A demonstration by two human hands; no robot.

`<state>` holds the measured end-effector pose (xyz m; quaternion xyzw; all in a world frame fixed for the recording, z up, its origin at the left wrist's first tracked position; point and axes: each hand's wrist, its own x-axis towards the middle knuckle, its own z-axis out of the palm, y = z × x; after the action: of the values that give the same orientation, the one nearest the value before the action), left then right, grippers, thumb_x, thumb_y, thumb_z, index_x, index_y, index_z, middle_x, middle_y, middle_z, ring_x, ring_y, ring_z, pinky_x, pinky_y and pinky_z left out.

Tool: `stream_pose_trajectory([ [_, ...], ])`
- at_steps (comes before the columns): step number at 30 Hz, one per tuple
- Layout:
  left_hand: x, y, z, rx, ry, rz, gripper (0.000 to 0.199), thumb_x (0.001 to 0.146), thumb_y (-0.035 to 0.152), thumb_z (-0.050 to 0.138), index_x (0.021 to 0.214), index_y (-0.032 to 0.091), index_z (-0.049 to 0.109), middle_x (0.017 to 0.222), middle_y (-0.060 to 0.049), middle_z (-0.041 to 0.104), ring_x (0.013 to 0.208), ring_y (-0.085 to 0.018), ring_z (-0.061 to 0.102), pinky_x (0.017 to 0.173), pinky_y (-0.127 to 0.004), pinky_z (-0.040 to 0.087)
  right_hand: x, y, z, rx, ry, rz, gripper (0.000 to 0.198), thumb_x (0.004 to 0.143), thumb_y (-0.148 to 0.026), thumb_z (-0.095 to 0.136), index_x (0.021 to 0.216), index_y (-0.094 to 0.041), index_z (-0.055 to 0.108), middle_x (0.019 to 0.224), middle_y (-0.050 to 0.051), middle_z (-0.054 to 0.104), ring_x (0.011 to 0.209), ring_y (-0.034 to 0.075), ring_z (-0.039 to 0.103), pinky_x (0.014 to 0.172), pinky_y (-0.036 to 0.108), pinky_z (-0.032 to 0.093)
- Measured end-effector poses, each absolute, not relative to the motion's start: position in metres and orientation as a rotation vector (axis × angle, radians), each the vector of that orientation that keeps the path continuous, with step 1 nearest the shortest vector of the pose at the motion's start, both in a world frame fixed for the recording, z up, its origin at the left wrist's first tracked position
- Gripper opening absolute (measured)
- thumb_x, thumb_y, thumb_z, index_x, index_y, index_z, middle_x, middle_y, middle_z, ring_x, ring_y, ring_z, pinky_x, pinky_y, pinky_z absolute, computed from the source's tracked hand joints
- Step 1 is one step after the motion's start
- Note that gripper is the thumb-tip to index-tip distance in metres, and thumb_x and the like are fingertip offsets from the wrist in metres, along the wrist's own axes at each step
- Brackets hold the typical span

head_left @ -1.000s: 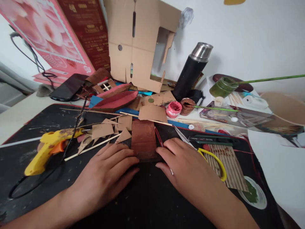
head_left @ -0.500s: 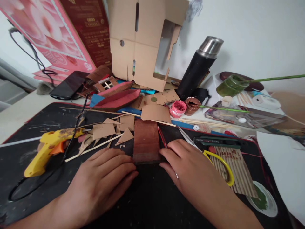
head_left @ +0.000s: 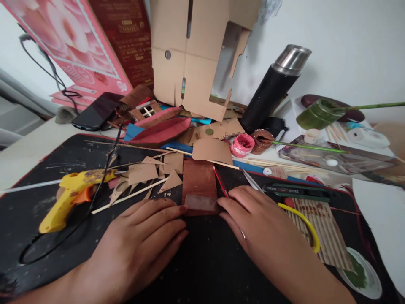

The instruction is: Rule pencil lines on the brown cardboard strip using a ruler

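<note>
On black mat [head_left: 202, 266] before us lay brown panel [head_left: 199, 177], greyish-brown strip [head_left: 201, 203] across its near end; our left hand [head_left: 136, 242] touched strip's left end, our right hand [head_left: 259, 223] its right; whether either pinched it, we couldn't tell; red stick [head_left: 221, 181] lay just beside right hand, yellow-handled scissors [head_left: 310, 223] partly hidden behind it, yellow glue gun [head_left: 60, 204] well left

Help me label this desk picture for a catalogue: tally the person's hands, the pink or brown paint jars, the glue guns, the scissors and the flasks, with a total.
Hands: 2, the left hand and right hand, at either side of a brown piece
Paint jars: 2, a pink jar and a brown jar
Glue guns: 1, yellow glue gun
Scissors: 1 pair, yellow-handled scissors
Flasks: 1, black flask
Total: 7
</note>
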<state>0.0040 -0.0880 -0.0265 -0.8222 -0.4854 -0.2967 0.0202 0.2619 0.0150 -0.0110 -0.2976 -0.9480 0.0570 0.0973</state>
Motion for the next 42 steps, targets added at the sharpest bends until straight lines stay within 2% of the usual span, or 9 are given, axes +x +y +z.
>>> stream_pose_trajectory([
  [9, 0.0038, -0.0886, -0.0228, -2.553, -1.517, -0.930, 0.016, 0.109, 0.016, 0.061, 0.109, 0.020, 0.076, 0.109, -0.004, 0.086, 0.104, -0.022, 0.080, 0.092, -0.035, 0.065, 0.2592, 0.0129, -0.0107, -0.828, -2.838, 0.191, 0.020, 0.095, -0.008, 0.079, 0.110, -0.021, 0.078, 0.106, 0.010, 0.078, 0.094, 0.031, 0.073, 0.078, 0.045, 0.062],
  [18, 0.0042, -0.0886, -0.0219, -2.621, -1.521, -0.937, 0.019, 0.114, 0.015, 0.056, 0.114, 0.017, 0.074, 0.117, -0.005, 0.087, 0.112, -0.018, 0.081, 0.109, -0.030, 0.063, 0.2642, 0.0104, -0.0151, -0.817, -2.854, 0.242, 0.027, 0.096, -0.009, 0.079, 0.119, -0.022, 0.076, 0.116, 0.010, 0.077, 0.101, 0.032, 0.074, 0.080, 0.048, 0.063],
  [22, 0.0044, -0.0908, -0.0229, -2.655, -1.543, -0.959, 0.021, 0.115, 0.015, 0.054, 0.116, 0.017, 0.074, 0.118, -0.003, 0.086, 0.115, -0.016, 0.080, 0.115, -0.027, 0.060, 0.2632, 0.0089, -0.0149, -0.854, -2.840, 0.252, 0.026, 0.096, -0.010, 0.080, 0.119, -0.022, 0.076, 0.113, 0.009, 0.076, 0.100, 0.031, 0.073, 0.081, 0.049, 0.063],
  [27, 0.0033, -0.0902, -0.0210, -2.664, -1.551, -0.973, 0.020, 0.115, 0.015, 0.055, 0.116, 0.017, 0.075, 0.117, -0.001, 0.086, 0.116, -0.015, 0.079, 0.115, -0.024, 0.057, 0.2638, 0.0093, -0.0125, -0.851, -2.830, 0.237, 0.028, 0.097, -0.010, 0.076, 0.122, -0.020, 0.075, 0.117, 0.010, 0.077, 0.102, 0.032, 0.074, 0.081, 0.049, 0.064],
  [36, 0.0033, -0.0882, -0.0191, -2.677, -1.536, -0.960, 0.024, 0.116, 0.016, 0.051, 0.114, 0.018, 0.075, 0.117, -0.002, 0.086, 0.112, -0.014, 0.080, 0.114, -0.025, 0.059, 0.2643, 0.0104, -0.0090, -0.872, -2.827, 0.163, 0.029, 0.092, -0.005, 0.075, 0.117, -0.019, 0.076, 0.111, 0.009, 0.076, 0.099, 0.032, 0.075, 0.080, 0.050, 0.066],
  [42, 0.0028, -0.0923, -0.0215, -2.679, -1.565, -0.997, 0.019, 0.114, 0.015, 0.055, 0.117, 0.017, 0.074, 0.117, -0.003, 0.086, 0.115, -0.014, 0.079, 0.115, -0.023, 0.058, 0.2628, 0.0112, -0.0077, -0.831, -2.855, 0.142, 0.033, 0.085, 0.003, 0.069, 0.109, -0.018, 0.075, 0.105, 0.010, 0.077, 0.093, 0.033, 0.075, 0.076, 0.050, 0.066],
])
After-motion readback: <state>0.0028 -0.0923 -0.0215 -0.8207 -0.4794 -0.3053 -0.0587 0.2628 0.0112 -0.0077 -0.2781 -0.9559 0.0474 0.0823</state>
